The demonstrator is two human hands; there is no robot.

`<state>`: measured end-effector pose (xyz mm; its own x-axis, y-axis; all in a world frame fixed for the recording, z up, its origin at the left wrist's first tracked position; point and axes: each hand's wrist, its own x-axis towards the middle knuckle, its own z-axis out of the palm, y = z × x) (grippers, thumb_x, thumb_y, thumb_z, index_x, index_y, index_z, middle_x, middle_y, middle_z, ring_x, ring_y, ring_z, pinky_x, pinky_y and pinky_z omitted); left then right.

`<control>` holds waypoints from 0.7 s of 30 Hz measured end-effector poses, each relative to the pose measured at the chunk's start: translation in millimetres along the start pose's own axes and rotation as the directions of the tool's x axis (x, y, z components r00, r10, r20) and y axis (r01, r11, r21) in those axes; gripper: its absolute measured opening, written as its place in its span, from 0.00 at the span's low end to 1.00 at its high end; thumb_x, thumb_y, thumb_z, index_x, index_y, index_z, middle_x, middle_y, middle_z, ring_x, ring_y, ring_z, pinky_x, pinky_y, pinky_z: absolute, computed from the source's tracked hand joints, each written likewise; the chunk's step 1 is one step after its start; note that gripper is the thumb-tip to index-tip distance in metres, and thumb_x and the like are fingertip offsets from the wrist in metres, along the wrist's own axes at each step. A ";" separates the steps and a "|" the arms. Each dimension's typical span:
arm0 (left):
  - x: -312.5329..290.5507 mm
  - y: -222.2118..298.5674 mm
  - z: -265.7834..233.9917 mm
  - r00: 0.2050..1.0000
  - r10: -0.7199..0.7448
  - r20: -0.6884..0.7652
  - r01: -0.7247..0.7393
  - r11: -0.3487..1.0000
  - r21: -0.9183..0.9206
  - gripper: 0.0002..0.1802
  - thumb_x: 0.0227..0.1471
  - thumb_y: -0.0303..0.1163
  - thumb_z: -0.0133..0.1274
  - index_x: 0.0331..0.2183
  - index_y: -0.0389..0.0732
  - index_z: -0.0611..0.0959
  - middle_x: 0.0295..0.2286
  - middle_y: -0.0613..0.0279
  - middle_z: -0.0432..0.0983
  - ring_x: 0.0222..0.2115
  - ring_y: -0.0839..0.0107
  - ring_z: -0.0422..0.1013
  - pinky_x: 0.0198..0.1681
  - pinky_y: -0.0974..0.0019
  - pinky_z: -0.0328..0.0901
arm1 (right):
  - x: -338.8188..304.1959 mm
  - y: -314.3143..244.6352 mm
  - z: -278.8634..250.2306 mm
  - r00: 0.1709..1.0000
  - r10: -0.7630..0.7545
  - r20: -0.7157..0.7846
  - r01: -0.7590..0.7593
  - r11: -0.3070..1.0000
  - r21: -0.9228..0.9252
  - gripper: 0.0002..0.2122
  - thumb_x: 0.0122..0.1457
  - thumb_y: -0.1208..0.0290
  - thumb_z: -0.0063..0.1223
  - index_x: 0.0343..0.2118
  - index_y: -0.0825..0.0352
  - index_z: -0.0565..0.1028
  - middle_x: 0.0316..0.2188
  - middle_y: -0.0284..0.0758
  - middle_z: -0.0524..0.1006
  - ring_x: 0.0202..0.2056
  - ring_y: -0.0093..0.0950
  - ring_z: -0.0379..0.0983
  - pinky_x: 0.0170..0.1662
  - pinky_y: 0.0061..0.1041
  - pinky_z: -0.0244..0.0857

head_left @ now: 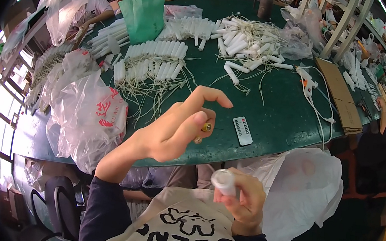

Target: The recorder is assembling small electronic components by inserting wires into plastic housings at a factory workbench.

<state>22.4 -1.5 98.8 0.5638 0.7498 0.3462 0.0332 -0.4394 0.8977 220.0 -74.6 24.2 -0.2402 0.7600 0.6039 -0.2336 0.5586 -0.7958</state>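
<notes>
My left hand [167,136] is raised over the front edge of the table, its forefinger crooked forward. Curled in its other fingers are small batteries [207,127], two of whose round ends show. Lower and to the right, my right hand [248,198] grips a short white plastic tube [224,182], its round end tilted up toward me. A gap separates the two hands. Just beyond them a small flat white remote control [242,131] with dark buttons and one red button lies on the green table [198,78].
Rows of white tubes with pale wires [149,63] lie beyond my left hand, and a loose heap [247,38] farther back. A glue gun [307,82] and cardboard [338,96] are at right. Plastic bags [89,108] crowd the left; a large white bag [301,190] hangs at right.
</notes>
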 end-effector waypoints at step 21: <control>-3.0 6.6 0.4 0.921 0.304 0.245 -0.387 0.623 0.680 0.20 0.52 0.39 0.51 0.42 0.36 0.70 0.21 0.60 0.68 0.16 0.65 0.65 0.18 0.64 0.61 | -9.2 34.7 14.5 0.991 0.123 -0.050 -0.132 0.936 -0.327 0.11 0.54 0.75 0.55 0.40 0.72 0.72 0.24 0.39 0.73 0.22 0.28 0.70 0.24 0.24 0.62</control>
<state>21.2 -6.9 103.6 0.7313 0.4355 0.5250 0.3634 -0.9001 0.2405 200.5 -67.0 -8.4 -0.2197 0.8384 0.4989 0.1210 0.5308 -0.8388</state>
